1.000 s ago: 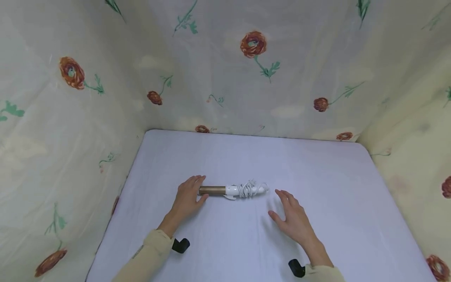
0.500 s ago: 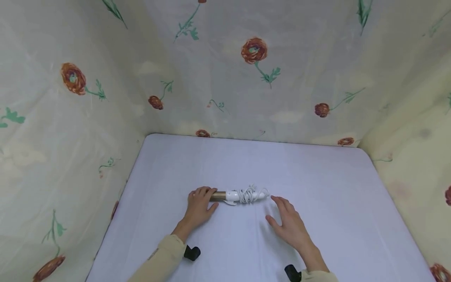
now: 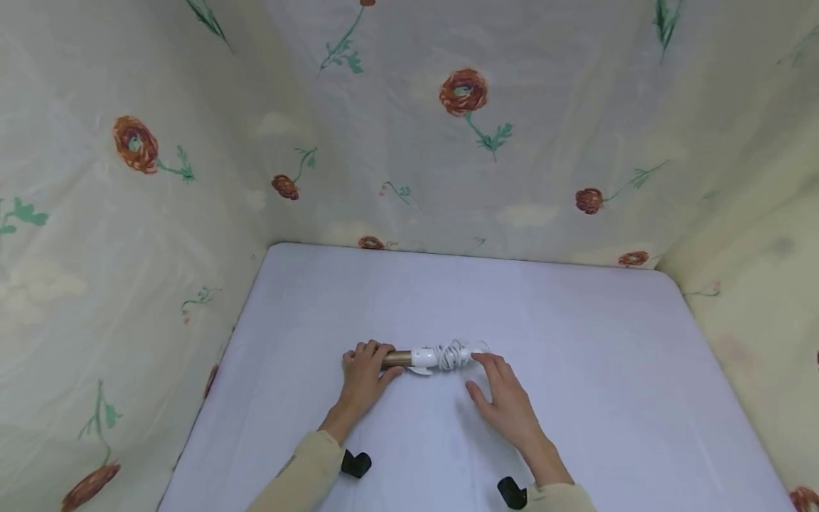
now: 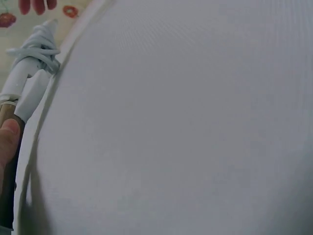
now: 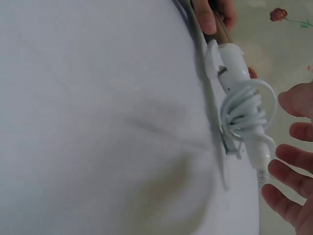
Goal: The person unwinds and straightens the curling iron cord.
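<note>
A curling iron [image 3: 424, 358] with a white handle and a bronze barrel lies across the table, barrel to the left. Its white cord [image 5: 243, 115] is wound in loops round the handle. My left hand [image 3: 363, 375] grips the barrel, thumb on the near side and fingers over the far side; the left wrist view has the thumb [image 4: 9, 139] pressed against it. At the handle's cord end is my right hand [image 3: 508, 409], its fingers spread and slightly bent, fingertips right at the handle tip. The barrel's left end is hidden under the left hand.
A white cloth covers the table [image 3: 576, 334]. Flower-printed curtains [image 3: 537, 128] stand along its back and both sides. A black wrist camera mount [image 3: 356, 464] sits on the left wrist and another black mount [image 3: 512, 492] on the right.
My left hand has moved right along the barrel and now grips it. My right hand has come left, from apart to right at the handle's end. The curling iron stays in about the same place.
</note>
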`<state>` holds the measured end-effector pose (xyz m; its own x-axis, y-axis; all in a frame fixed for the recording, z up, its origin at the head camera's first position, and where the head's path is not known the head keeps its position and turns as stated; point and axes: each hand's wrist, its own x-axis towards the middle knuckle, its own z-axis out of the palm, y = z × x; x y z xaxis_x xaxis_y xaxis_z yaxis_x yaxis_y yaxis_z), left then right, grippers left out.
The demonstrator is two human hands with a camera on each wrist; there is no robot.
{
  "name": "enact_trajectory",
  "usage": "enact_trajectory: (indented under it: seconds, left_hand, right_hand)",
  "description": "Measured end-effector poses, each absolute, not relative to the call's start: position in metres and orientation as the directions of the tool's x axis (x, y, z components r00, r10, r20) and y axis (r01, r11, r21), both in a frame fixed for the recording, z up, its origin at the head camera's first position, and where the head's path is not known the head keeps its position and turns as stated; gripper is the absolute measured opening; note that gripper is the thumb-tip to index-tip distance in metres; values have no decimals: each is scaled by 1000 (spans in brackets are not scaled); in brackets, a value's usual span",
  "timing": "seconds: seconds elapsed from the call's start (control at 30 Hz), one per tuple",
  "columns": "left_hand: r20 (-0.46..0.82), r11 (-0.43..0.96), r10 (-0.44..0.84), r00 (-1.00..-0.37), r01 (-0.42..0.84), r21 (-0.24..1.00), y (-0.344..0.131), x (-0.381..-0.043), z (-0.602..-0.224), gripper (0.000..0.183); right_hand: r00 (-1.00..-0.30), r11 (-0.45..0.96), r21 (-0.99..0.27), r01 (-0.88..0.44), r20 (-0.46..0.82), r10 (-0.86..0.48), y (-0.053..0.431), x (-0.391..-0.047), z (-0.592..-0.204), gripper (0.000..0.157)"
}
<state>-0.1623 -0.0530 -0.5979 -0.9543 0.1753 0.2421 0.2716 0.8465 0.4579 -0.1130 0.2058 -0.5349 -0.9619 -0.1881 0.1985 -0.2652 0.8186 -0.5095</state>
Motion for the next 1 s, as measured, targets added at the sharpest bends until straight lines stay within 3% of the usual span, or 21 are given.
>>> enact_trajectory:
  seconds: [0.17, 0.53, 1.0]
  left_hand:
    - [307, 848, 153, -939, 284, 447, -55, -161, -590, 37]
    - [394, 858, 170, -903, 332, 391, -46, -165, -561, 34]
    - [465, 844, 145, -873, 354, 402, -43, -178, -522, 35]
  right_hand:
    - [-959, 806, -527, -268, 228, -170, 179, -121, -540, 47]
    - [-920, 793, -589, -156, 379, 101, 154, -145, -542, 37]
    - [-844, 798, -547, -252, 527, 95, 159, -158, -509, 21]
